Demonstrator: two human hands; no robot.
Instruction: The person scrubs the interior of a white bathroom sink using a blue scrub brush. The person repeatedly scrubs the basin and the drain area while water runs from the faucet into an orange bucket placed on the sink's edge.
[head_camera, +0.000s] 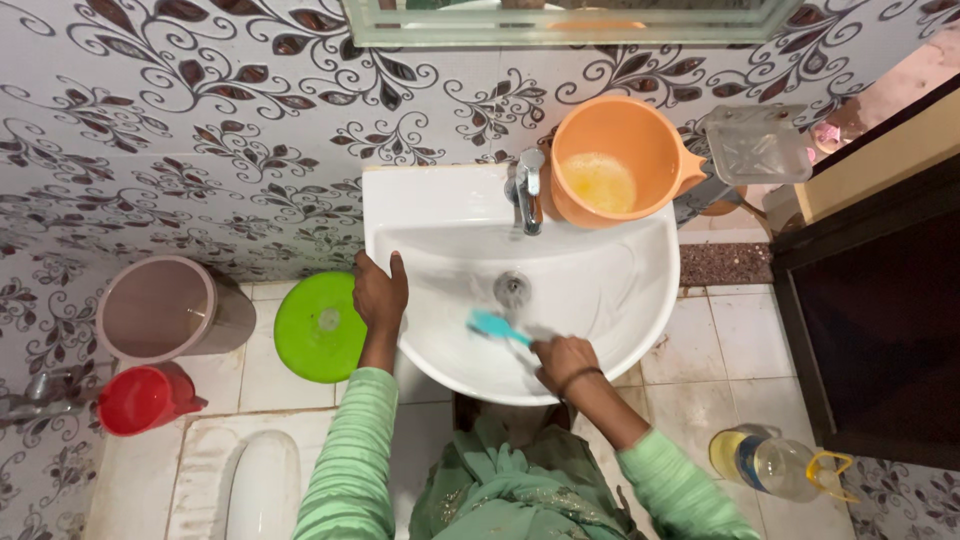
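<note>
My right hand (562, 360) pinches the light, stiff, likely slippery brush (497, 326) by its handle at frame centre, my left hand (380, 293) curled over the sink (640, 300) rim

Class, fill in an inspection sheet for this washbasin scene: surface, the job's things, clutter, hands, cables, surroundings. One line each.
Surface: white washbasin, wet inside, drain in the middle, metal tap at the back.
Job's things: blue brush, blurred, inside the bowl.
Clutter: orange jug with yellowish liquid on the basin's back corner; clear soap dish beside it.
Hands: left hand grips the basin's left rim; right hand holds the brush handle.
Cables: nothing seen.
Surroundings: patterned wall tiles; on the floor a green round lid, a grey bucket, a red mug, a clear bottle lying on its side.
</note>
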